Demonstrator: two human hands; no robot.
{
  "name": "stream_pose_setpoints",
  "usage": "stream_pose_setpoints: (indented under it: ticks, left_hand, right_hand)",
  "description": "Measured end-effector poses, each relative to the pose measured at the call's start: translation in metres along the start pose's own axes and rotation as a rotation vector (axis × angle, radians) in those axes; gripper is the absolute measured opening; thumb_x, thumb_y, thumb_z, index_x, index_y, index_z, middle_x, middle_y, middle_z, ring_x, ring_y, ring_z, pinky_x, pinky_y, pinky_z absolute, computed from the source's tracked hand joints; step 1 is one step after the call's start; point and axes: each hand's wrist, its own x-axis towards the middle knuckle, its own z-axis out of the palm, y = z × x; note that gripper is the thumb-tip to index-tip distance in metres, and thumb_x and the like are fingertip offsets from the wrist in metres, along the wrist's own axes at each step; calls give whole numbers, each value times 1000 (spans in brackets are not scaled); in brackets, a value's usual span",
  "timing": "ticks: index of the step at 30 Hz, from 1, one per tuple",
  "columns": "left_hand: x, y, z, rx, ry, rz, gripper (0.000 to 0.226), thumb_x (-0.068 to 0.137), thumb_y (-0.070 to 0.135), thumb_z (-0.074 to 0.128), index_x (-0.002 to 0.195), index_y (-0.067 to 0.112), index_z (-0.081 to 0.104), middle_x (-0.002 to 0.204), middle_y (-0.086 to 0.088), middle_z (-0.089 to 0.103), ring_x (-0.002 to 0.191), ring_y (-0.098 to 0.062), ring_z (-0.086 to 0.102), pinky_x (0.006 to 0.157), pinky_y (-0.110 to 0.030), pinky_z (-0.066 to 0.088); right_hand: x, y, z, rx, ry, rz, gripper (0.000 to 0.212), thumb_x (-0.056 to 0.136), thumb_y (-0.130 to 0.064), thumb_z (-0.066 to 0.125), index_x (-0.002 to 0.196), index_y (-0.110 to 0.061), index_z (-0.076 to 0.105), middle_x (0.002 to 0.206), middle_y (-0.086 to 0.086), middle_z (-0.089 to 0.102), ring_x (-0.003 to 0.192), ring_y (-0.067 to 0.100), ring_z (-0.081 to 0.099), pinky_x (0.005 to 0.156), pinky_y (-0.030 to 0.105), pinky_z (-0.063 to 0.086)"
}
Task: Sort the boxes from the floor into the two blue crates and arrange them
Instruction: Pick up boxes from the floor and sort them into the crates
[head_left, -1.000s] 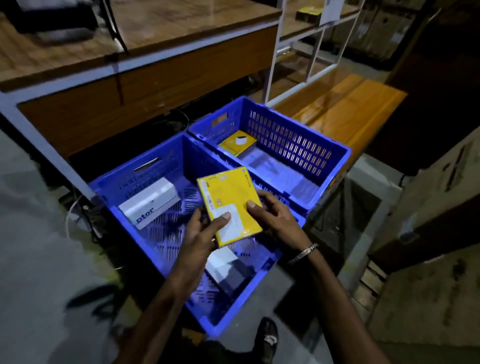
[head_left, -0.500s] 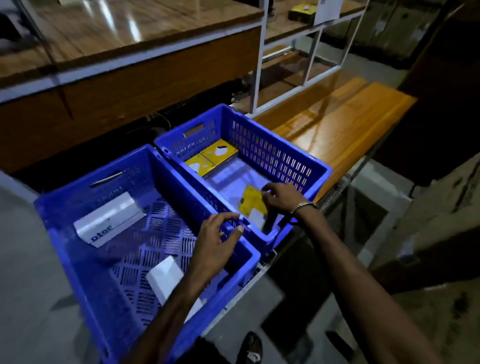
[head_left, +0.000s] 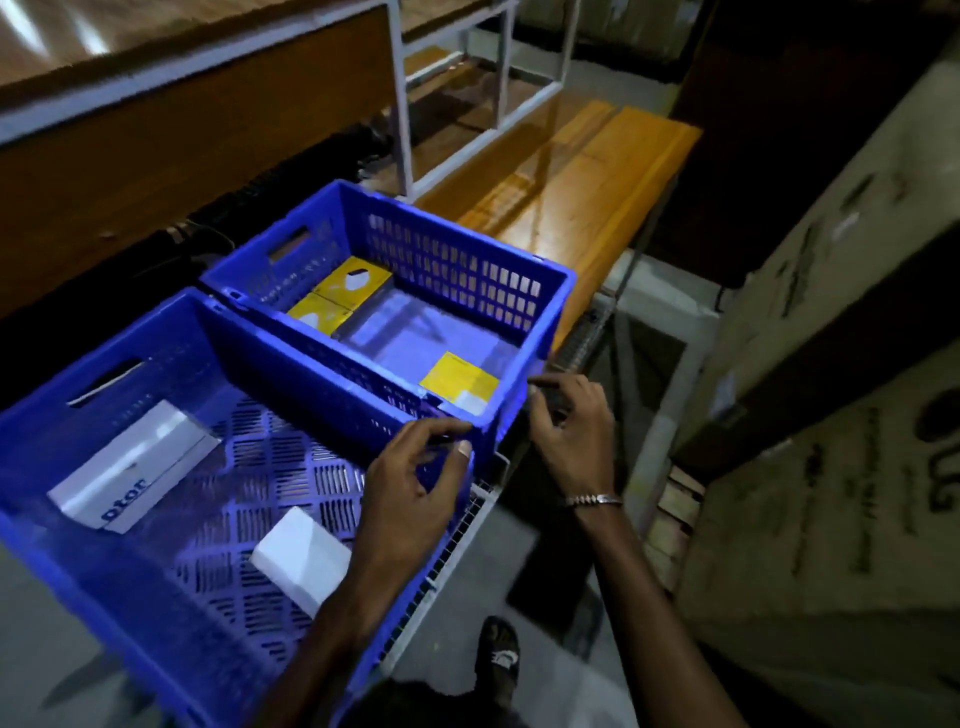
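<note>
Two blue crates stand side by side. The far crate (head_left: 467, 260) holds two yellow boxes (head_left: 340, 296) at its back left and a third yellow box (head_left: 457, 379) lying flat in its near corner. The near crate (head_left: 104, 587) holds a white lettered box (head_left: 130, 462) and a small white box (head_left: 298, 556). My left hand (head_left: 415, 483) hovers over the near crate's right corner, fingers loosely curled, holding nothing. My right hand (head_left: 569, 426) is just outside the far crate's near corner, fingers relaxed and empty.
A wooden desk with a white metal frame (head_left: 400, 104) rises behind the crates. An orange wooden bench (head_left: 582, 176) lies to the right of the far crate. Large cardboard cartons (head_left: 831, 415) stand at the right. My foot (head_left: 498, 654) is on the grey floor below.
The yellow box that both hands held over the near crate went into the far crate with my right hand, which has let go and drawn back outside the crate.
</note>
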Motion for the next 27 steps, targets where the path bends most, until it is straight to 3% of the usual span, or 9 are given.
stream_pose_setpoints:
  ticks: [2,5,9,13,18,23,27]
  left_hand:
    - [-17,8,4,-44,-83,78,14,97,18,71,108,26,73,106,11,74,100,-12,72,89,-39,59]
    - [-58,12,2,-38,-238,201,16,96,15,73,110,22,73,107,11,73,104,-9,70,91,-31,56]
    - [-120,-9,-13,-71,-411,247,17,97,17,71,112,26,72,109,14,71,106,-7,68,91,-25,52]
    - [-185,-43,-12,3,-633,191,17,97,20,70,112,30,71,108,18,70,104,6,64,89,-22,53]
    - [-267,-74,5,43,-890,141,15,99,24,68,107,37,68,106,19,70,98,8,65,81,-30,57]
    - [-348,-96,34,62,-1094,90,17,95,16,72,104,30,71,101,18,74,90,2,70,84,-39,60]
    - [-413,-108,59,140,-1241,92,17,94,17,74,98,33,72,96,17,76,85,2,70,81,-30,59]
  right_hand:
    - [-30,0,-13,-13,24,53,11,87,-12,73,96,-18,76,95,-1,72,92,18,62,85,38,51]
    - [-89,-7,-34,-52,97,125,10,90,-17,70,98,-20,75,98,-4,73,95,18,66,87,40,53]
    - [-186,-18,-60,-109,195,241,11,94,-21,67,102,-22,74,102,-8,72,99,11,65,84,32,54]
    - [-297,-28,-87,-122,248,460,10,95,-23,67,102,-25,73,100,-15,67,98,8,63,77,34,58]
    - [-423,-30,-124,-187,351,678,9,92,-25,70,100,-25,75,96,-14,70,93,4,65,72,37,60]
    - [-541,-30,-165,-217,433,900,8,91,-26,71,98,-25,74,96,-13,73,88,3,67,78,28,56]
    - [-636,-30,-198,-175,523,1075,11,90,-25,70,101,-25,74,96,-11,74,88,2,69,83,28,56]
